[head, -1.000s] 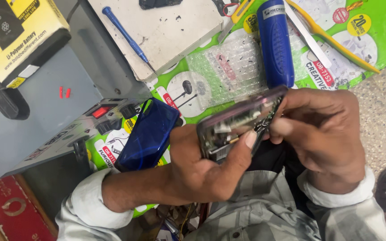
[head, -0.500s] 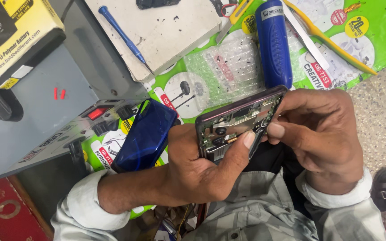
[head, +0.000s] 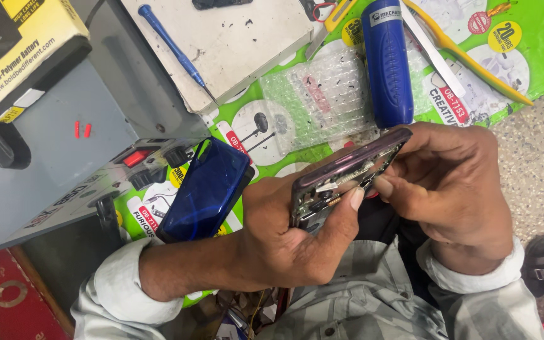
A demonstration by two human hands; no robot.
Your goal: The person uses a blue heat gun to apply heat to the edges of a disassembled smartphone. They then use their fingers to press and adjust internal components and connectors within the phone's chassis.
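both hands meet over the person's lap at the near edge of the surface (head: 536,151), clamped on an opened phone frame (head: 341,179) with a purple rim, its inner parts facing the camera. the left hand (head: 291,239) grips the frame from below, thumb laid across its lower edge with the nail near the middle of the exposed parts. the right hand (head: 454,189) closes on the frame's upper right end, fingers curled over the rim and the thumb pressing in from the side; whether it pinches a small tool there i cannot tell. the frame is tilted, its right end higher than its left.

just beside the left hand, a glossy blue back cover (head: 206,189) lies at a slant on green printed packaging (head: 536,50). above the phone, a sheet of bubble wrap (head: 322,104) lies flat, and a thick blue tool handle (head: 386,63) lies on the packaging, its lower end near the frame's top corner. a thin blue screwdriver (head: 174,47) rests on a dirty white pad (head: 247,44). a grey box with a red switch (head: 64,151) sits on the left, with a yellow and black carton (head: 20,44) at its far corner.
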